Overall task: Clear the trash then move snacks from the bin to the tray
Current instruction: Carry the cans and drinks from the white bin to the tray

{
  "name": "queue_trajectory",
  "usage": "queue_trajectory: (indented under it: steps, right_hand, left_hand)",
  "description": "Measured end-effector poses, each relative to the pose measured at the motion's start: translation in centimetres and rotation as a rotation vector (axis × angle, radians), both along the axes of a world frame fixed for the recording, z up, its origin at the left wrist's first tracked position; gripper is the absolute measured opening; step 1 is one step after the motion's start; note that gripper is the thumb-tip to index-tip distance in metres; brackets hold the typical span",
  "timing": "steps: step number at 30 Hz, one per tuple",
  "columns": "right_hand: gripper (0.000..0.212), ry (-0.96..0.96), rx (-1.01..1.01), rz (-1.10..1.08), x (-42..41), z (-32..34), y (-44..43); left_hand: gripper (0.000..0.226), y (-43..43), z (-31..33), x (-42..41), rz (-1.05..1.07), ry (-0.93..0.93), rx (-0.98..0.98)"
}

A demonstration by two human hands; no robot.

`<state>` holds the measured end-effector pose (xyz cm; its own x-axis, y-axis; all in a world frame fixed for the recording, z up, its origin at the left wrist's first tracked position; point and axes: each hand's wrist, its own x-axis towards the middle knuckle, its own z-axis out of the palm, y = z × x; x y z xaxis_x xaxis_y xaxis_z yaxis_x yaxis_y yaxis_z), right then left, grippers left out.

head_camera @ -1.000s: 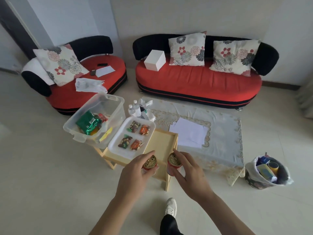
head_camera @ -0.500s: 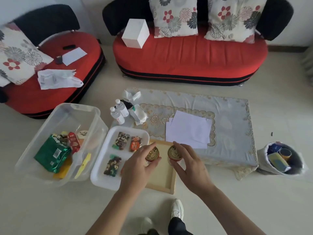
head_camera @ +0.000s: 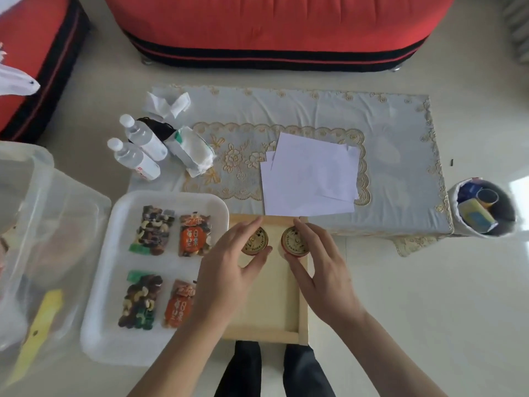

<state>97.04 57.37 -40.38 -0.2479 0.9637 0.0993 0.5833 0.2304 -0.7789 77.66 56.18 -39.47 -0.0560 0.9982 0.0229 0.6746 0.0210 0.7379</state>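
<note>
Two small round tins with gold lids stand side by side at the far end of the wooden tray (head_camera: 266,310). My left hand (head_camera: 229,270) grips the left tin (head_camera: 255,242) and my right hand (head_camera: 320,267) grips the right tin (head_camera: 294,242). To the left lies a white tray (head_camera: 120,310) holding several packets of mixed nuts (head_camera: 154,233). A clear plastic bin (head_camera: 37,253) stands at the far left with a yellow item inside; its other contents are blurred.
A low table with a lace cloth (head_camera: 386,133) carries white papers (head_camera: 312,173), two water bottles (head_camera: 137,150) and crumpled tissue packs (head_camera: 191,150). A trash can (head_camera: 483,207) with rubbish stands at the right. A red sofa (head_camera: 272,27) runs along the back.
The camera has tilted down and moved closer over the trays. Both hands have carried the two tins forward and lower, to the far end of the wooden tray.
</note>
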Motion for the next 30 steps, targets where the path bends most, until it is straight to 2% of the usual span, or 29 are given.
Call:
queue_trajectory:
  steps: [11, 30]
  right_hand:
    - [0.052, -0.008, 0.023, -0.044, -1.8, -4.1, 0.6]
    - [0.054, -0.008, 0.031, -0.082, -2.7, -5.0, 0.3]
  left_hand:
    - [0.051, 0.9, -3.7, -1.9, -0.031, -0.004, 0.065]
    - [0.052, 1.4, -4.8, -1.8, -0.023, 0.021, 0.074]
